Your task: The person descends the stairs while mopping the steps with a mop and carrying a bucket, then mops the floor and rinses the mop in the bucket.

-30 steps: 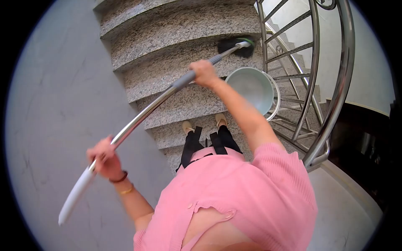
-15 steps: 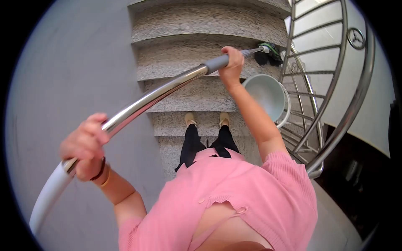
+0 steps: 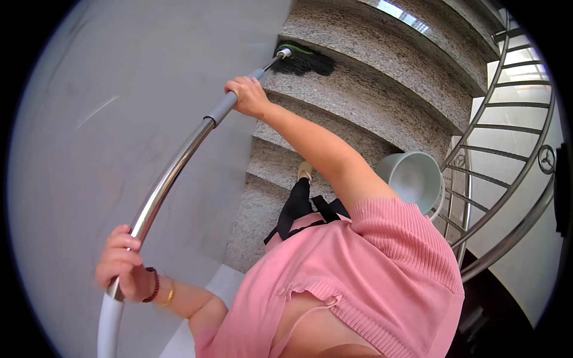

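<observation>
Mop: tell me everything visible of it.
The mop has a dark, stringy head with a green band and white joint, lying on a step by the wall. Its shiny, metal-looking pole slants down leftward, appearing curved. The right hand grips its grey sleeve; the left hand holds bare pole near the white sleeve, which leaves view.

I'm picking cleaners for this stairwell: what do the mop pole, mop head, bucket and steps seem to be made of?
Mop pole: polished metal, perhaps stainless steel, judging by its bright mirror-like streaks.
Mop head: dark, matte textile strands, fibre unclear.
Bucket: probably plastic, with smooth, pale grey-green walls.
Steps: speckled stone, likely granite; the glossy reflection on an upper tread suggests polish.
</observation>
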